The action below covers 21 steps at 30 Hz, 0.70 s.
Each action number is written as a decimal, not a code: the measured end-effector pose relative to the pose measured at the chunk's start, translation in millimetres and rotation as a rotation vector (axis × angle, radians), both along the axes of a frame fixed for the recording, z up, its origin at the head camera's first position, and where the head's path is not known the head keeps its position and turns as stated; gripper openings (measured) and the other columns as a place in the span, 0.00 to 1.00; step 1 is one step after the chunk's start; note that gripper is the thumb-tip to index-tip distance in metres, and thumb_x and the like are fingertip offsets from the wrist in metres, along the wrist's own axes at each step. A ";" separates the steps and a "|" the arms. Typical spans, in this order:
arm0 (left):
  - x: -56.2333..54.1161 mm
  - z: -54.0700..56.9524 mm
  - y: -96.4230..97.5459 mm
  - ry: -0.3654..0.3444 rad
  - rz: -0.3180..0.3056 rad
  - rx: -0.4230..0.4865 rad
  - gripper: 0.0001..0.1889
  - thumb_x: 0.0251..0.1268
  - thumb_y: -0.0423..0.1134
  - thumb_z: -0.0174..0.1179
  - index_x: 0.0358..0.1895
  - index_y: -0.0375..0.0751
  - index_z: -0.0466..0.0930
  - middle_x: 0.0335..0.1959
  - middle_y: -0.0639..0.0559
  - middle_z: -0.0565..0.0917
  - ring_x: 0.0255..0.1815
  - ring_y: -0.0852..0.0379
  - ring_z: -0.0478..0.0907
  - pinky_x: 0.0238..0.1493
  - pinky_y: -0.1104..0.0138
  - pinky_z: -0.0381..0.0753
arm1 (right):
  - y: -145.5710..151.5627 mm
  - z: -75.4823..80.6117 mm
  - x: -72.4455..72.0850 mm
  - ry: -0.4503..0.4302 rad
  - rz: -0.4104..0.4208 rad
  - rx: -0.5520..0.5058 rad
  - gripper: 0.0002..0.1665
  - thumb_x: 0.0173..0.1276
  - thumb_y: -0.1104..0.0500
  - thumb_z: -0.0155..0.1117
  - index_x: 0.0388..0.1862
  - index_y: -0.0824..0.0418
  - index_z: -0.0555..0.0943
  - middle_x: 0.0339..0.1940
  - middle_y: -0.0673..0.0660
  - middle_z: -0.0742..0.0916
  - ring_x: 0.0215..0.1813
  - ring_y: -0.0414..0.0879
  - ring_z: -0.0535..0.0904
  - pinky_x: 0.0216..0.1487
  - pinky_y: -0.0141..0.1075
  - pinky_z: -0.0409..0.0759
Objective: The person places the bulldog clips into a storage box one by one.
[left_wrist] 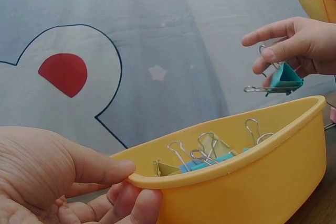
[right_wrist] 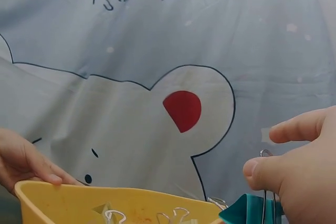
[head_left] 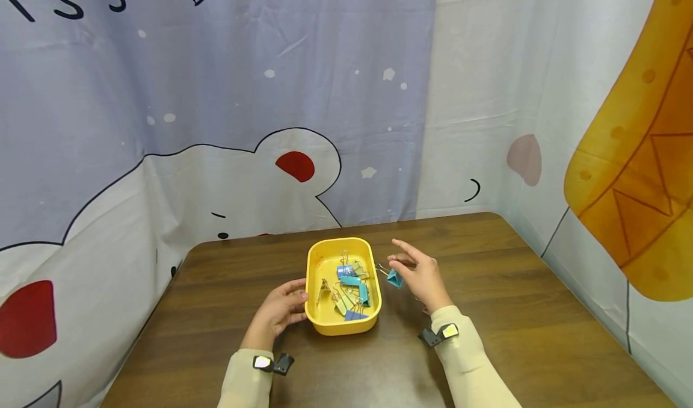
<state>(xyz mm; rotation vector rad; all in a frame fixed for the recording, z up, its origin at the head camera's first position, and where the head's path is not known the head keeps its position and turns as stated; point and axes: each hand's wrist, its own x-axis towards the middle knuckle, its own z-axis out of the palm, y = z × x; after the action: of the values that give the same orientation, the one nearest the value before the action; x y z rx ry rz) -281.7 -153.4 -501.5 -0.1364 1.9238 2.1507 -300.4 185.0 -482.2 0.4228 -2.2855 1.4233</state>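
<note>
A yellow plastic container (head_left: 342,330) with rounded corners stands on the table and holds several binder clips in blue, teal and pale yellow-green. My left hand (head_left: 280,309) grips its left rim, the thumb (left_wrist: 107,167) on the edge and curled fingers against the outer wall. Just off the container's right side, my right hand (head_left: 422,275) pinches a teal binder clip (head_left: 394,278) above the table. In the left wrist view this clip (left_wrist: 286,80) hangs with both wire handles spread, higher than the rim. The right index finger stretches out past the clip.
The brown wooden table (head_left: 520,312) extends around the container. A small pink object (left_wrist: 333,114) shows at the right edge of the left wrist view, partly cut off. Behind the table hangs a printed curtain (head_left: 346,95).
</note>
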 end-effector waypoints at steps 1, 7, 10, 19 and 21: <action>-0.1 0.0 0.1 -0.002 0.000 0.000 0.24 0.72 0.27 0.57 0.70 0.30 0.69 0.47 0.40 0.82 0.36 0.53 0.80 0.32 0.63 0.86 | -1.3 0.3 0.4 0.000 0.004 -0.005 0.31 0.67 0.59 0.72 0.68 0.45 0.78 0.42 0.46 0.91 0.48 0.43 0.88 0.50 0.44 0.85; 0.7 0.3 0.2 -0.003 0.001 -0.005 0.24 0.72 0.27 0.57 0.69 0.30 0.69 0.48 0.39 0.82 0.36 0.53 0.80 0.33 0.63 0.86 | -15.3 2.5 3.0 -0.017 0.048 -0.050 0.31 0.67 0.59 0.72 0.69 0.45 0.78 0.43 0.47 0.91 0.48 0.44 0.87 0.49 0.40 0.86; 1.1 -0.3 0.1 0.001 -0.002 -0.006 0.24 0.72 0.27 0.57 0.70 0.30 0.69 0.48 0.39 0.82 0.36 0.53 0.80 0.33 0.63 0.86 | -22.3 3.9 3.7 -0.025 0.077 -0.080 0.31 0.67 0.59 0.72 0.69 0.46 0.78 0.43 0.48 0.91 0.47 0.45 0.87 0.48 0.37 0.86; -0.7 -0.5 -0.1 -0.007 -0.010 -0.010 0.25 0.72 0.28 0.58 0.71 0.31 0.68 0.50 0.39 0.81 0.37 0.53 0.80 0.33 0.64 0.86 | -42.1 11.2 5.2 -0.076 0.128 -0.143 0.30 0.67 0.64 0.71 0.68 0.53 0.78 0.45 0.56 0.91 0.48 0.50 0.87 0.50 0.38 0.86; -0.8 -0.2 -0.2 -0.004 -0.007 -0.009 0.25 0.72 0.28 0.57 0.70 0.31 0.68 0.50 0.39 0.81 0.38 0.52 0.80 0.33 0.64 0.86 | -47.0 12.1 4.9 -0.091 0.132 -0.146 0.30 0.67 0.65 0.70 0.68 0.55 0.78 0.45 0.58 0.91 0.49 0.52 0.87 0.51 0.39 0.86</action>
<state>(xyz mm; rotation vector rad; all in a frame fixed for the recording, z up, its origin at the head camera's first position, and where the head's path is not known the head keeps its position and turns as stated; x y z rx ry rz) -282.5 -153.6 -501.7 -0.1352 1.9288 2.1355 -295.5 138.0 -470.1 0.4796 -2.2405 1.6942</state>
